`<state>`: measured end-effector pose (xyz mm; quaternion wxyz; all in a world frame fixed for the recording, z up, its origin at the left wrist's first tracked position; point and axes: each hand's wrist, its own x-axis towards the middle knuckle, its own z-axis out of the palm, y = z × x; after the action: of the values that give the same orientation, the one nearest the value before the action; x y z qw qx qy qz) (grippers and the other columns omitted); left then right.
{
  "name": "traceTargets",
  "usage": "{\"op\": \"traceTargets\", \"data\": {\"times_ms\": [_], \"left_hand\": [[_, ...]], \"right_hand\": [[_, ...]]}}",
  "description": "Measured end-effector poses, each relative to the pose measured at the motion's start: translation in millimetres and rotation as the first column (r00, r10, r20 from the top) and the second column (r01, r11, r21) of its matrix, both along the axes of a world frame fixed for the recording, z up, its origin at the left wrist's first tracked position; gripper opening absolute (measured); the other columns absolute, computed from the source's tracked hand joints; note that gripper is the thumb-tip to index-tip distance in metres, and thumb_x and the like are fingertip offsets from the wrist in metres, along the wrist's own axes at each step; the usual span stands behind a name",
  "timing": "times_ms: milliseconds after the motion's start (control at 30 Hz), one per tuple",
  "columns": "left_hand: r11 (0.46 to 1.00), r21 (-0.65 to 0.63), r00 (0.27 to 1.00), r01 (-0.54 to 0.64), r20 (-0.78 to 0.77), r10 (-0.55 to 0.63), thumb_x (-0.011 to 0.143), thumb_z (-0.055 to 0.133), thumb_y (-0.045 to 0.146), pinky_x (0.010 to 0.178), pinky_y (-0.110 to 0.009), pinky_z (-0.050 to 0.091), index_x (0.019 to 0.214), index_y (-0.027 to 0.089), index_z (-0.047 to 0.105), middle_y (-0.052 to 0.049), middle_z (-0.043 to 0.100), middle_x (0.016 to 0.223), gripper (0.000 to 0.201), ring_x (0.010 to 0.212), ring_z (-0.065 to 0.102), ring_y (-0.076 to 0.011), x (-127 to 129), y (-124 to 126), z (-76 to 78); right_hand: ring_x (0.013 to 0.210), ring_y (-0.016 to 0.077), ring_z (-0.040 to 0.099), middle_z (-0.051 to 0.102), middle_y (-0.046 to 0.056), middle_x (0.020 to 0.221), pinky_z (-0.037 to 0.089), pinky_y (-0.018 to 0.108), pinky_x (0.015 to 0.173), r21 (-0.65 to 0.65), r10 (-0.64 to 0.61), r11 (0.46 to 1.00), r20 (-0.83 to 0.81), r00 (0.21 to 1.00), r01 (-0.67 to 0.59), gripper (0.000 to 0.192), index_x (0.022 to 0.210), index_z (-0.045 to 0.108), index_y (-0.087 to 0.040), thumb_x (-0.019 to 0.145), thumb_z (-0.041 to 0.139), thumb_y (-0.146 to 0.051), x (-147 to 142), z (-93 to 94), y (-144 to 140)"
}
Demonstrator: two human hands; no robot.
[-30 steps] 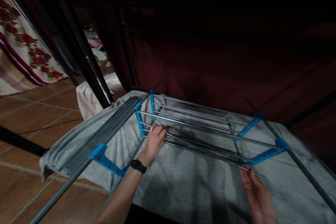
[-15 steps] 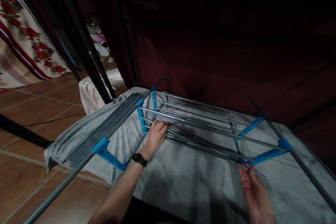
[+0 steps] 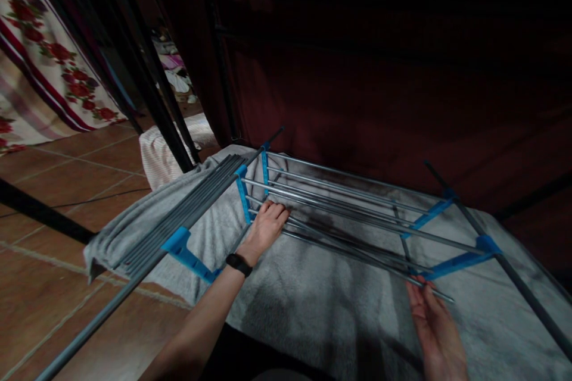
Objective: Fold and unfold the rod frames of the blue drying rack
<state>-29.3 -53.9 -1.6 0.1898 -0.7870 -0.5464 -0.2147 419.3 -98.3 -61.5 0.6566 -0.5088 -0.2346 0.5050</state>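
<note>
A partly assembled rack of grey metal tubes and blue plastic brackets lies on a grey blanket [image 3: 313, 309]. My left hand [image 3: 269, 221], with a dark band on the wrist, is closed around a metal tube [image 3: 339, 244] beside a left blue bracket [image 3: 243, 196]. Near the tube's right end, my right hand [image 3: 433, 315] pinches it between thumb and fingers, palm turned up. That end pokes out past the right blue bracket [image 3: 456, 265], close to it. Whether the left end sits in a bracket is hidden by my left hand.
Several loose grey tubes [image 3: 187, 208] lie side by side on the blanket at the left. Another blue bracket [image 3: 190, 257] sticks out from the long left tube. Black metal posts [image 3: 152, 83] and a dark red cloth [image 3: 357, 107] stand beyond. Tiled floor [image 3: 49, 220] shows at left.
The view has shifted slightly, so things at the left appear a little farther right. Both hands keep their hold on the tube, with hardly any movement against the rack.
</note>
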Motion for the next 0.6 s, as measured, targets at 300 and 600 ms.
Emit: {"op": "traceTargets", "data": {"times_ms": [300,600], "left_hand": [[1.0,-0.019,1.0,0.002,-0.027,-0.003,0.099,0.047,0.008,0.1,-0.045,0.048,0.117,0.019,0.065,-0.008,0.065,0.104,0.028,0.098,0.059,-0.0255,-0.4,-0.9,2.0],[1.0,-0.008,0.999,-0.003,-0.034,0.003,0.098,0.047,0.007,0.097,-0.042,0.047,0.115,0.019,0.066,-0.008,0.066,0.101,0.028,0.099,0.058,-0.0255,0.2,-0.6,4.6]], "right_hand": [[0.142,0.0253,0.056,0.071,0.002,0.136,0.049,0.036,0.12,-0.011,-0.017,1.0,0.022,1.0,0.017,0.03,0.104,0.077,-0.028,0.077,0.086,-0.039,-8.3,20.1,-7.7],[0.134,0.0237,0.063,0.075,0.002,0.123,0.05,0.036,0.118,0.001,-0.023,1.0,-0.002,1.0,0.023,0.028,0.096,0.075,-0.028,0.073,0.087,-0.037,-7.6,22.3,-0.4]]}}
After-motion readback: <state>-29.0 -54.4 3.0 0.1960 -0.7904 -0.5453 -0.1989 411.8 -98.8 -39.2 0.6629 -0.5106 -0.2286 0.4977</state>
